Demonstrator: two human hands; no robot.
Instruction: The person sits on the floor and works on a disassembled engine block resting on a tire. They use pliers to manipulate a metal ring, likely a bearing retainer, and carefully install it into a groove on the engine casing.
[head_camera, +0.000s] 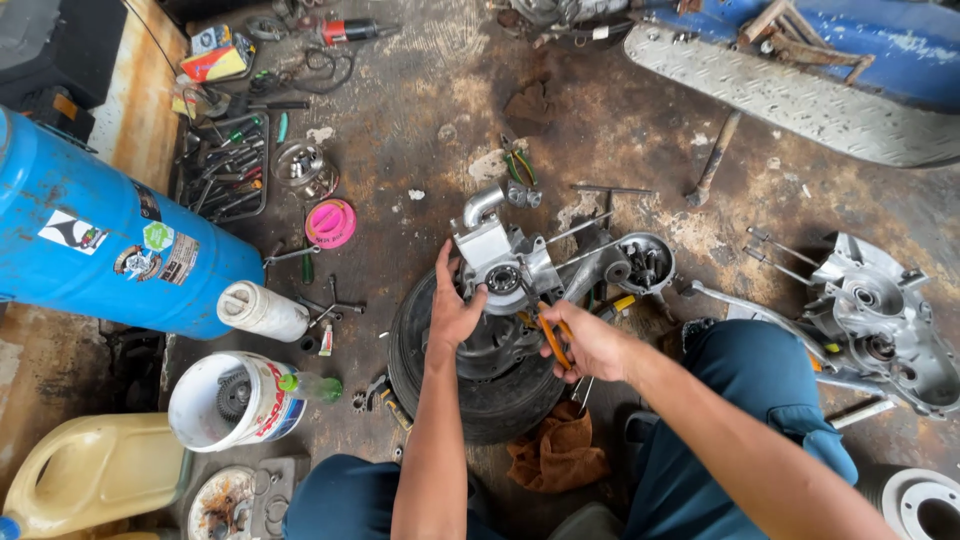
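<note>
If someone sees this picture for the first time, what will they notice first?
In the middle, the left hand steadies a grey engine part resting on a black tyre, while the right hand works on it with orange-handled pliers. At far left lies a big blue tank.

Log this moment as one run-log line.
left hand: steadies engine casing | right hand: grips orange-handled pliers at casing | casing rests on tyre | floor: scattered tools
</note>
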